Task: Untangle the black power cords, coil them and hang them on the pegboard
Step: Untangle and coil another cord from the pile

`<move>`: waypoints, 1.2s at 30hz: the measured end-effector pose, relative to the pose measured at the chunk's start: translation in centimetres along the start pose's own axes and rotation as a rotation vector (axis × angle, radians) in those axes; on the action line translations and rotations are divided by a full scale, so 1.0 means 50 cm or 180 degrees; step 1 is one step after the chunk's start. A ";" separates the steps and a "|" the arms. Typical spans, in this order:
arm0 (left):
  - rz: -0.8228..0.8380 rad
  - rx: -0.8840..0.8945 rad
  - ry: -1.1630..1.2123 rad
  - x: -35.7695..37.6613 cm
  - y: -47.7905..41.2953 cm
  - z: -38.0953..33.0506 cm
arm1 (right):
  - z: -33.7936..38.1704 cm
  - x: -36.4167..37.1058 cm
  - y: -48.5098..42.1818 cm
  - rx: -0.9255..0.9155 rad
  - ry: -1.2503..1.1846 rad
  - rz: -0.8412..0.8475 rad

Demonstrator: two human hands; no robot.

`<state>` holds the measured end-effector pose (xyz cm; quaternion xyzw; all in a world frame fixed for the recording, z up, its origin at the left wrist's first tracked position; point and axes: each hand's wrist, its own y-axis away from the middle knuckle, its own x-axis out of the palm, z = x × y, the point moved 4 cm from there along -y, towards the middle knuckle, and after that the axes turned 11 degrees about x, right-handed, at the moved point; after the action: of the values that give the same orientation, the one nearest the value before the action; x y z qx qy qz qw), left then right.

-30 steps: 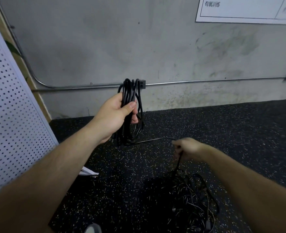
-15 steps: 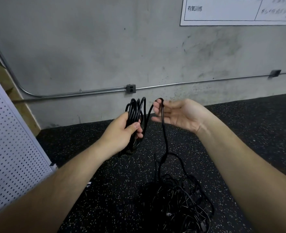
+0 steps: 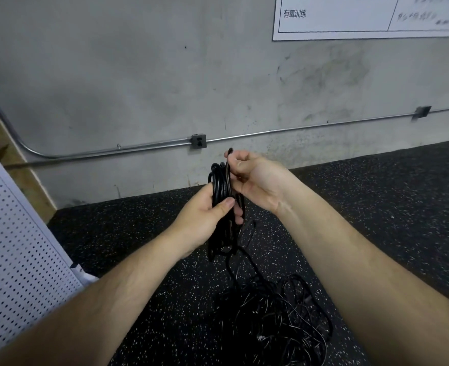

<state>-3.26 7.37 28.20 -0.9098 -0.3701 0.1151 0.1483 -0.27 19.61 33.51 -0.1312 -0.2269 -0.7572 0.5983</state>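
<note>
Head view: left hand [image 3: 204,220] closes its grip round the limp, light-looking coil [image 3: 221,186]; right hand [image 3: 255,178] pinches a loop [image 3: 228,161] against the coil's top. Tangled cords [image 3: 276,313] lie on the near floor [image 3: 138,233]; probably best held mid-bundle.

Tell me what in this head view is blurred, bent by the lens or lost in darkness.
Head view: the chart's handwriting is smeared; the wall conduit bows from wide-angle distortion; the tangled cords merge into the dark floor.
</note>
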 end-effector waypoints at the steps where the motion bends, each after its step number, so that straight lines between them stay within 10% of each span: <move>1: 0.0013 0.0002 -0.0060 0.001 -0.001 0.000 | -0.001 -0.003 0.002 -0.0021 0.0126 -0.0007; 8: -0.0414 -0.0006 -0.0029 -0.023 -0.014 -0.011 | -0.016 -0.057 0.037 -0.0031 0.2851 -0.0778; 12: -0.0587 0.0041 0.0036 -0.040 -0.019 -0.019 | -0.106 -0.070 0.047 0.0878 0.4298 -0.0067; 24: -0.0648 -0.0095 -0.0435 -0.086 -0.013 -0.002 | -0.048 -0.133 0.036 0.0486 0.3502 -0.1041; 32: -0.0954 -0.0074 -0.0606 -0.130 -0.011 -0.008 | -0.002 -0.284 0.037 0.0771 0.2880 -0.2917; 36: -0.0878 -0.0049 -0.0543 -0.124 -0.010 -0.008 | -0.022 -0.262 0.045 0.1079 0.4009 -0.2898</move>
<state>-7.81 3.25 29.38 -0.8383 -0.5037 0.1677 0.1238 5.24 29.72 26.83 0.5201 0.0106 -0.8143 0.2575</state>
